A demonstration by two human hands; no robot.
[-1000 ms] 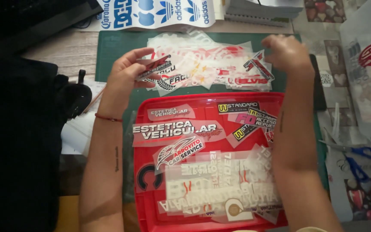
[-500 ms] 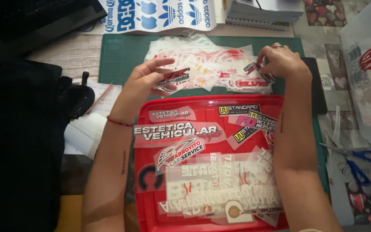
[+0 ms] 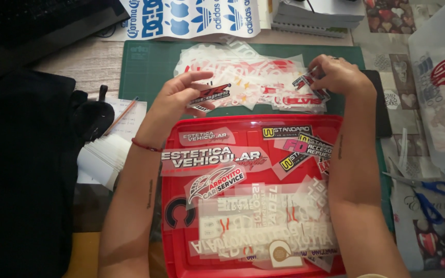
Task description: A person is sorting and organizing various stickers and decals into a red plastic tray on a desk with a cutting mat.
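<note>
My left hand (image 3: 178, 95) holds a small black, red and white sticker (image 3: 209, 96) between thumb and fingers, just above the green cutting mat (image 3: 145, 69). My right hand (image 3: 338, 74) pinches another small dark sticker (image 3: 305, 81) at the right end of a loose pile of clear-backed stickers (image 3: 248, 74) spread on the mat. In front of both hands lies a red plastic tray (image 3: 176, 247) filled with several lettered stickers and clear sheets; my forearms run along its two sides.
A black bag (image 3: 21, 170) fills the left side. White paper and a pencil (image 3: 122, 114) lie by it. Blue-handled scissors (image 3: 423, 188) rest at the right near a clear plastic bag (image 3: 441, 82). A sheet of blue logo stickers (image 3: 191, 18) and a stack of papers (image 3: 318, 14) sit at the back.
Both hands drew closer to the tray's far edge. My left hand now holds its sticker up with fingers more spread; my right hand dropped onto the pile's right end and pinches a sticker.
</note>
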